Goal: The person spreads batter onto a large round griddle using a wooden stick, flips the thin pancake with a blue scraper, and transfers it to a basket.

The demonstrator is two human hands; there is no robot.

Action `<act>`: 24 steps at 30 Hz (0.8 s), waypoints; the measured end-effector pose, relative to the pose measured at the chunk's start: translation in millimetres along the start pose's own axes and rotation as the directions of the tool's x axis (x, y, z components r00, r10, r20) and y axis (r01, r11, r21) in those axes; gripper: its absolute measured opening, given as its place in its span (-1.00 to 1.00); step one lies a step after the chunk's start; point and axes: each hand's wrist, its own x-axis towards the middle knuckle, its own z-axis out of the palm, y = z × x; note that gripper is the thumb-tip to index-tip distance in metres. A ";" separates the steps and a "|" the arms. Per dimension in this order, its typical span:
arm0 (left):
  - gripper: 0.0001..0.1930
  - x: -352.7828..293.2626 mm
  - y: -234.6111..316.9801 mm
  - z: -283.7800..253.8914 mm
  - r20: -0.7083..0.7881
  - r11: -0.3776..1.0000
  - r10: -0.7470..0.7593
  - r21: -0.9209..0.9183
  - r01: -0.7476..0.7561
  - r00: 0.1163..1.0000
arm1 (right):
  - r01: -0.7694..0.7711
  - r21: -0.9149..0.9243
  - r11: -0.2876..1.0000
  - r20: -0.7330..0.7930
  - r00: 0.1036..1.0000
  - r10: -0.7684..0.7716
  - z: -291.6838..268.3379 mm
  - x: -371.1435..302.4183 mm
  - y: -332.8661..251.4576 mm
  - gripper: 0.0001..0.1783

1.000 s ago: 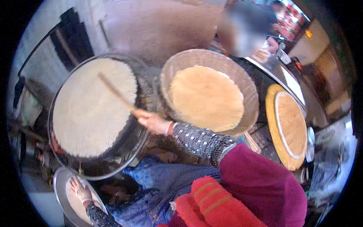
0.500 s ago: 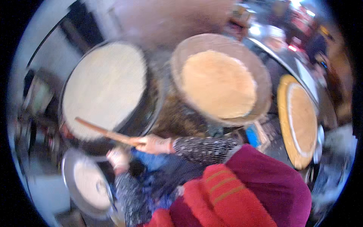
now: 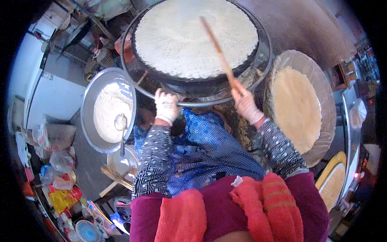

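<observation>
A wide, pale sheet of batter (image 3: 181,40) covers the round black griddle (image 3: 201,85) in front of me. My right hand (image 3: 245,105), in a thin clear glove, grips a long wooden stick (image 3: 218,47) by its near end. The stick slants away to the left over the sheet; whether its tip touches cannot be told. My left hand (image 3: 166,105), gloved too, has its fingers curled over the metal ring (image 3: 205,104) around the griddle. Left of that hand stands a steel basin (image 3: 89,109) of pale batter (image 3: 107,107), with a ladle (image 3: 120,122) resting in it.
On the right, a plastic-lined round basket (image 3: 328,117) holds thin tan pancakes (image 3: 296,109). Beyond it lies a yellow-rimmed round tray (image 3: 321,183). At the lower left are a straw brush (image 3: 115,176), a smaller metal bowl (image 3: 125,161), plastic bags (image 3: 62,161) and a blue basket (image 3: 86,230).
My view has swung left, bringing the griddle to the middle. The stick now points farther across the sheet, no longer over its near edge. My left hand has come onto the ring.
</observation>
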 end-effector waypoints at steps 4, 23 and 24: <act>-0.72 -7.9 70.4 11.3 -0.203 0.992 0.029 -0.113 -0.053 0.979 | -0.080 -0.102 0.992 0.128 0.987 0.093 59.8 -20.4 -1.8 -0.50; -0.54 -0.1 -90.4 -19.6 -0.105 0.993 -0.051 0.101 0.062 0.993 | -0.011 -0.379 0.925 -0.187 0.980 -0.065 -17.6 82.1 6.5 -0.53; -0.59 7.8 -89.1 -21.0 -0.018 0.995 -0.057 0.081 0.058 0.998 | 0.010 -0.274 0.962 -0.168 0.984 -0.058 -10.5 73.9 13.9 -0.53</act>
